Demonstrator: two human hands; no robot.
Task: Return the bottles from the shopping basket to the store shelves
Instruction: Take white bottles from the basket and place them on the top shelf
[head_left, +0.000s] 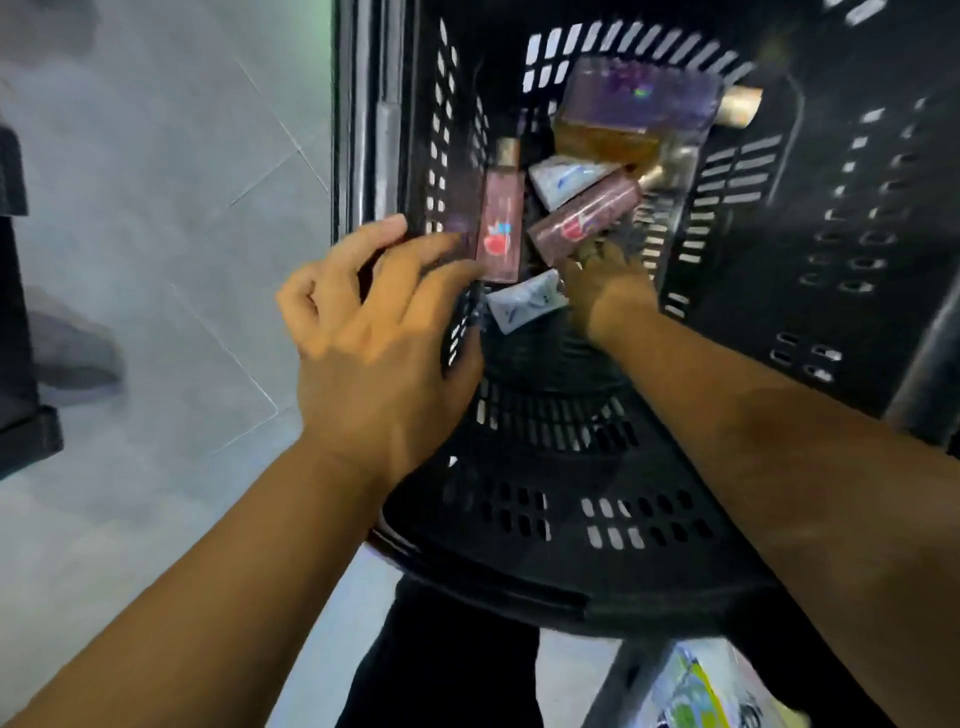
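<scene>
Several bottles lie in the deep black shopping basket (571, 545), and both hands reach down into it from the near rim. The walls are high and close on all sides, so the only free way out is straight up toward the camera. The pale floor (156, 208) lies to the left.

The left hand (374, 332) is over the left wall with its fingers spread and straight, holding nothing. Its fingertips come up to the lower end of the upright pink bottle (500, 228). This bottle leans on the left wall, with its long axis pointing away from the person and its cap at the far end. The left hand is clearly the nearer one for it.

The right hand (605, 283) is deeper, at the near end of the tilted pink bottle (582, 215), whose axis runs up and to the right. Its fingers are blurred and partly hidden, so I cannot tell if they grip.

Behind, a large purple bottle (639, 109) rests against the far wall. Two small white tubes (566, 179) lie between the bottles, so I judge that lifting needs some care.
</scene>
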